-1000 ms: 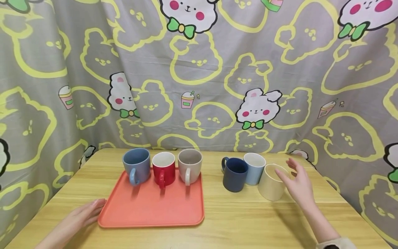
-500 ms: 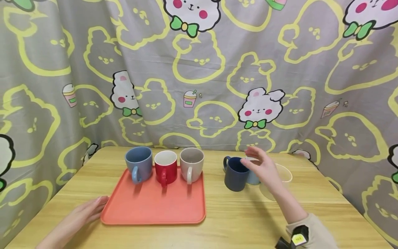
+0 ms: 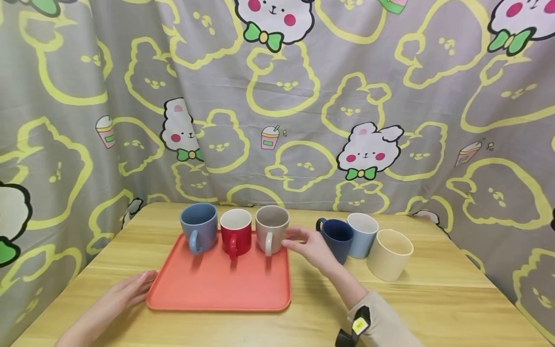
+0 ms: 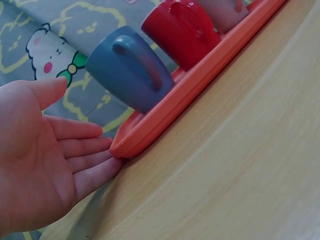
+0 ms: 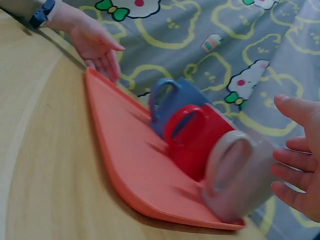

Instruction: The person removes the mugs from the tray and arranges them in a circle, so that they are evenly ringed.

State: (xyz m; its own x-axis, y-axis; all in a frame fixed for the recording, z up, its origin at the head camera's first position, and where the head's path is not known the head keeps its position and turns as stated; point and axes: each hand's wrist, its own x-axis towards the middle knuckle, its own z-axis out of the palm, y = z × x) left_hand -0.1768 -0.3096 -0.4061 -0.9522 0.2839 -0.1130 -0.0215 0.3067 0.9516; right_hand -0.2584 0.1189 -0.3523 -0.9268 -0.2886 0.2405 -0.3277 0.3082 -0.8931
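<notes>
A coral tray [image 3: 221, 289] lies on the wooden table, with a blue mug [image 3: 199, 229], a red mug [image 3: 236, 236] and a grey mug [image 3: 272, 231] in a row along its far side. Their handles point toward me. My left hand [image 3: 125, 296] is at the tray's left edge; in the left wrist view its straight fingertips [image 4: 107, 162] meet the tray's corner. My right hand [image 3: 314, 248] reaches to the right side of the grey mug, thumb and fingers spread, fingertips right at its wall. In the right wrist view the right hand [image 5: 302, 160] has its palm toward that mug.
To the right of the tray stand a navy mug [image 3: 340, 236], partly behind my right hand, a light blue mug [image 3: 363, 236] and a cream mug [image 3: 390, 255], close together. A patterned grey curtain [image 3: 299, 164] hangs behind the table [image 3: 416, 308].
My right hand has moved left from the cream mug, past the light blue and navy mugs, to the grey mug. My left hand stays at the tray's edge. The head view has shifted slightly.
</notes>
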